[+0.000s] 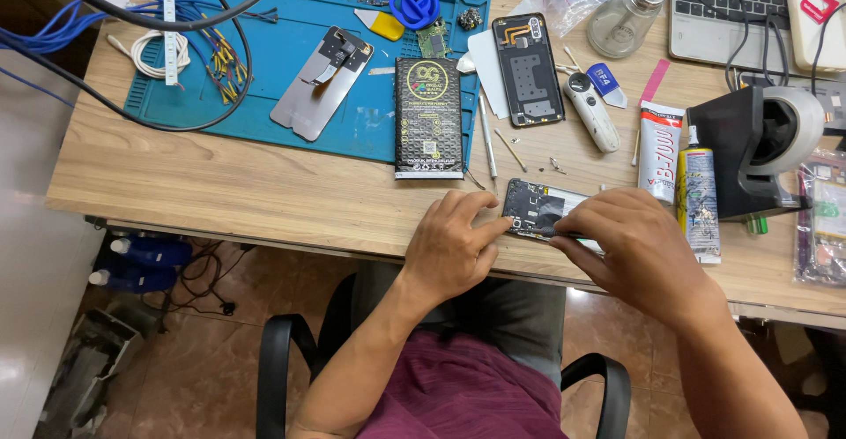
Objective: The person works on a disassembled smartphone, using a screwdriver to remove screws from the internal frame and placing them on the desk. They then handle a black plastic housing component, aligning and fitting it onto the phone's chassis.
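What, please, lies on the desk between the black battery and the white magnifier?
In the head view, a metal tool, a white card and an opened black phone back lie between the battery and magnifier.

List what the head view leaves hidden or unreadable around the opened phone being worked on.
- Opened phone: right end covered by the right hand.
- Thin tool under that hand: mostly hidden, its kind unclear.
- Left hand: fingers hide the phone's left edge.
- Loose bits on the desk: too small to identify.

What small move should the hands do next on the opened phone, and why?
Probably keep the left hand pressing the opened phone steady while the right hand eases its thin tool gently along the board, because the phone lies close to the wooden table's front edge.
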